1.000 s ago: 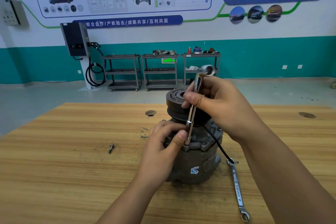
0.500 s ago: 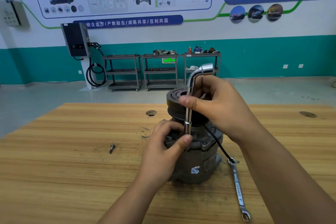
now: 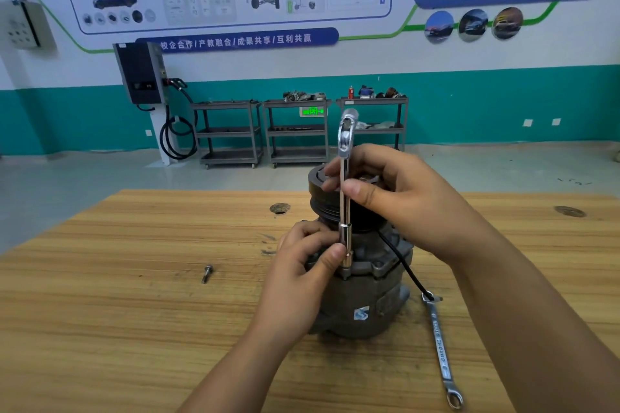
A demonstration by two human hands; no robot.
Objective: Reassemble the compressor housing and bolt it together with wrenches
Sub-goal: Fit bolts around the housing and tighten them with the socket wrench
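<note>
A grey compressor housing (image 3: 365, 295) with a black pulley (image 3: 318, 198) on top stands upright in the middle of the wooden table (image 3: 134, 329). A chrome L-shaped socket wrench (image 3: 345, 184) stands vertical, its socket end on a bolt at the housing's flange. My right hand (image 3: 402, 198) pinches the wrench shaft from the right. My left hand (image 3: 302, 268) curls round the housing's left side, thumb pressing the socket's lower end. A black cable (image 3: 401, 261) runs down from the housing to the right.
A loose bolt (image 3: 207, 273) lies on the table to the left of the housing. A flat ring spanner (image 3: 441, 350) lies to the right, near the front edge. Two knot holes mark the tabletop. Grey shelf carts (image 3: 295, 131) and a charging unit stand by the far wall.
The wrench has swung from a rightward tilt to vertical and turned about its shaft, its bent top now facing me. My right hand shifted slightly along the shaft. My left hand stayed put.
</note>
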